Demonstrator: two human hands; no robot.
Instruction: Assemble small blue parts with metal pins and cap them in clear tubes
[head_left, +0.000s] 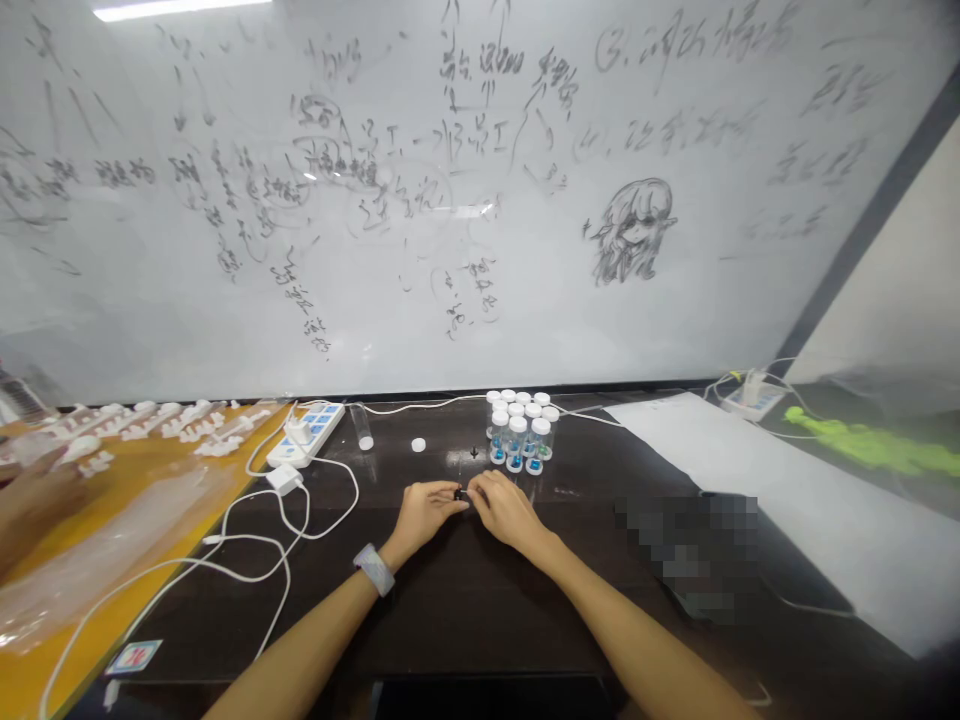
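Observation:
My left hand point(425, 513) and my right hand point(508, 507) meet over the dark table point(465, 600), both pinching a small dark part point(460, 493) between their fingertips. Its details are too small to tell. Just beyond my hands lies another tiny dark piece point(474, 453). Several clear bottles with white caps point(517, 425) stand behind my right hand, some with blue things inside. A loose white cap point(418, 445) rests behind my left hand, and an uncapped-looking clear tube point(361, 427) is farther left.
A power strip point(319, 432) with tangled white cables lies at the left. Beyond it, a yellow surface point(112, 540) bears white parts and plastic bags, with another person's hand point(37, 500) there. White paper point(787, 490) and a blurred dark object point(697, 550) lie right. A whiteboard point(375, 300) stands behind.

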